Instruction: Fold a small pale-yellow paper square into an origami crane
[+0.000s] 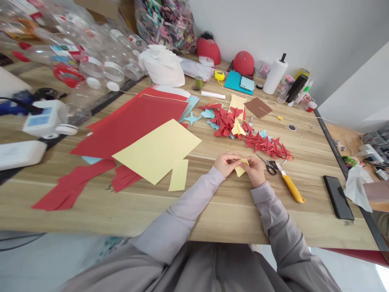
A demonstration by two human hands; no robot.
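Between my two hands is a small folded piece of yellow paper (pixel 240 170), held just above the table. My left hand (pixel 226 163) pinches it from the left and my right hand (pixel 256 171) grips its right side. Beyond them lies a pile of folded red paper stars (pixel 225 123), with a few yellow and light blue ones mixed in. Black scissors (pixel 270 167) and a yellow-handled utility knife (pixel 292 187) rest right of my right hand. To the left are a small yellow paper strip (pixel 178 175) and a large yellow sheet (pixel 156 150).
Large red sheets (pixel 136 117) and cut red strips (pixel 73 184) lie at left. Plastic bottles (pixel 100 61) crowd the back left corner. A black phone (pixel 338 196) lies at the right. Along the wall stand a white roll (pixel 275 77) and red domed pincushions (pixel 243 63).
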